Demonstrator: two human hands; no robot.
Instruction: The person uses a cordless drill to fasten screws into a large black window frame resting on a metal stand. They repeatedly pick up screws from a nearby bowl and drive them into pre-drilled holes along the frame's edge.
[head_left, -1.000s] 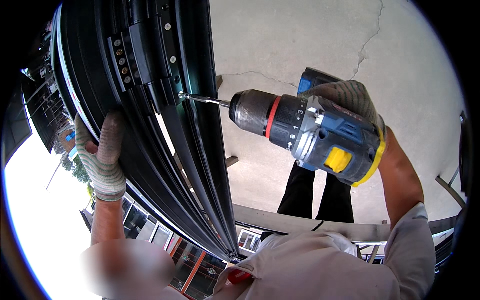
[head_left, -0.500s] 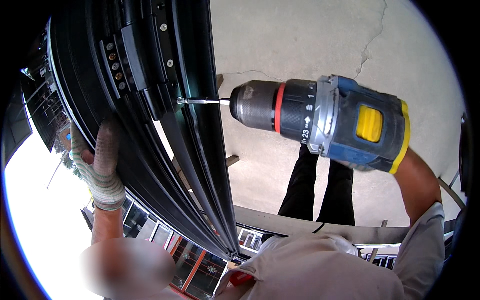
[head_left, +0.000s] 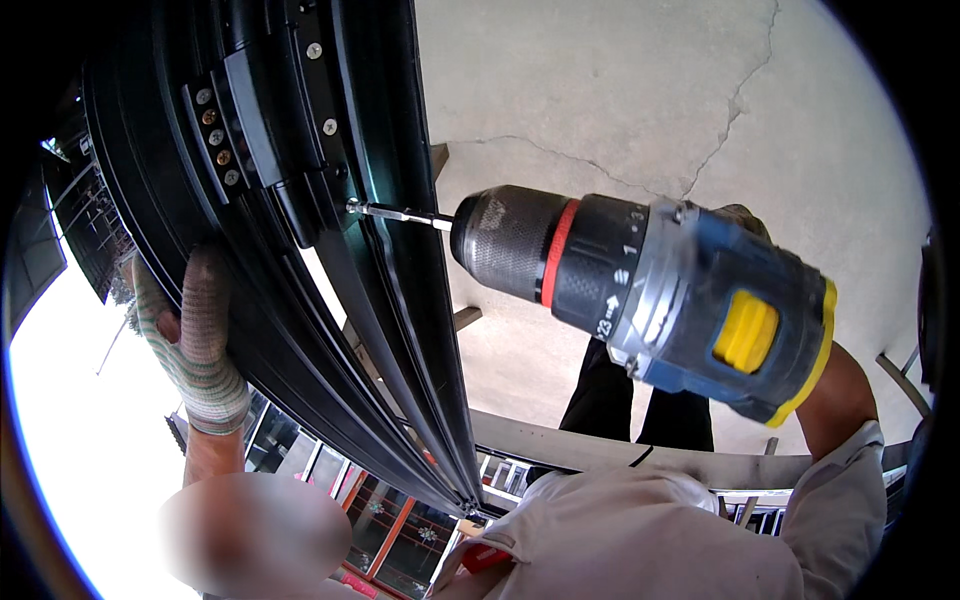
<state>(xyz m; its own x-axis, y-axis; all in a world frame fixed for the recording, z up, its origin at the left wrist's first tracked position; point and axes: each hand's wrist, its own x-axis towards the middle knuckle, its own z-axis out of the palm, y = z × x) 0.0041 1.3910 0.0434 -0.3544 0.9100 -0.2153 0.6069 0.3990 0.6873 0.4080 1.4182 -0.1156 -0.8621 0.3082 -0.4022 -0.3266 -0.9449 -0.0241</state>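
My left hand (head_left: 200,345), in a striped knit glove, grips the outer edge of a long black metal frame (head_left: 390,330), its fingers partly hidden by it. My right hand (head_left: 744,220) is mostly hidden behind a blue, black and yellow cordless drill (head_left: 690,300) that it holds; only a bit shows above the body. The drill slants, chuck toward the upper left. Its long screwdriver bit (head_left: 405,214) meets a screw (head_left: 352,206) in the frame, just below a black hinge (head_left: 262,125). Screw heads (head_left: 314,50) sit along the hinge plates.
Beyond the frame lies a cracked concrete floor (head_left: 600,80). Small wooden pieces (head_left: 467,317) stick out from under the frame. A pale beam (head_left: 540,440) runs across near my body. At the lower left stands a red-framed window or door (head_left: 395,545).
The drill's rear has swung down and slightly right, so it tilts more, while the bit tip stays at the screw. My left hand keeps its grip; the view has shifted slightly.
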